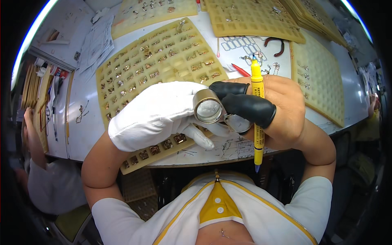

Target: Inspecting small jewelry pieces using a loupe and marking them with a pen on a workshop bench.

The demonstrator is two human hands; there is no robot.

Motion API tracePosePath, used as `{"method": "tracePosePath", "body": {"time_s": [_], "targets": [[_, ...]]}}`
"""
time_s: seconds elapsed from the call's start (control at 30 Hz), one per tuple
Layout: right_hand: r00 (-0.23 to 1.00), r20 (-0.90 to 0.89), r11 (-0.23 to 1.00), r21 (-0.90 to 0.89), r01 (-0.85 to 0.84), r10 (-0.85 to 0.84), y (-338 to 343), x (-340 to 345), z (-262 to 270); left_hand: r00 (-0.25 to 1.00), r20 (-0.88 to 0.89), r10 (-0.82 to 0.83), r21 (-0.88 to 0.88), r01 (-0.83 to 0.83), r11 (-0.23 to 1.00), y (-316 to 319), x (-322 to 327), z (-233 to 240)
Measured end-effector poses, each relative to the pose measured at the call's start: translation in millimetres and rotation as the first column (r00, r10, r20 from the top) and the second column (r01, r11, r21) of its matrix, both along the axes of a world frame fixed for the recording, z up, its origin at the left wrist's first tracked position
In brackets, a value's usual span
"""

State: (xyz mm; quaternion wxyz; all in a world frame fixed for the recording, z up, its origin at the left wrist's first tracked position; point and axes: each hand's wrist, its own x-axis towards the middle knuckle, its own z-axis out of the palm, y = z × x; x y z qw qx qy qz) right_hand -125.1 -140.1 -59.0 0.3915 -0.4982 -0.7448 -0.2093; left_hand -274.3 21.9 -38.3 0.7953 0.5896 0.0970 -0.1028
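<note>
My left hand (153, 113), in a white cloth glove, is raised over a compartmented tray. Its fingertips are close behind a metal folding loupe (209, 110), and anything pinched there is hidden. Black finger cots cover fingers of my right hand (275, 104). These fingers are closed at the loupe's side, by its swung-out cover (237, 123). A yellow double-ended marker pen (258, 88) stands lengthwise in the same right hand. Under my hands, the yellowish tray (176, 69) holds small gold-coloured and silvery jewellery pieces in many of its pockets.
More jewellery trays lie at the back (245, 29) and right (324, 82). Red-handled pliers (280, 47), a red pen (240, 70) and loose chains (274, 67) rest beyond my right hand. Papers (98, 46) lie back left. Another person's arm (32, 131) is at far left.
</note>
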Motion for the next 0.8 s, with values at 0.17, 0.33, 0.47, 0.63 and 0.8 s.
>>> {"method": "tracePosePath", "body": {"time_s": [0.17,0.33,0.47,0.63,0.8], "targets": [[1.000,0.010,1.000,0.000,0.002,-0.002,-1,0,-1,0.999,0.042,0.005,0.011,-0.006,1.000,1,-1,-4],[1.000,-0.008,0.999,-0.049,0.001,-0.002,-2,-1,2,0.998,-0.002,0.058,-0.088,-0.058,0.994,-3,-2,-2],[1.000,-0.005,1.000,-0.003,-0.020,0.020,-1,1,-2,0.998,0.056,0.039,-0.045,-0.037,0.998,-2,0,-5],[0.999,-0.029,0.999,-0.015,-0.039,0.039,-1,0,0,0.999,-0.006,0.052,-0.036,-0.052,0.998,-4,1,-3],[1.000,0.004,1.000,-0.025,-0.007,0.007,-1,-1,2,0.992,-0.102,0.081,-0.134,-0.094,0.986,-6,-1,4]]}}
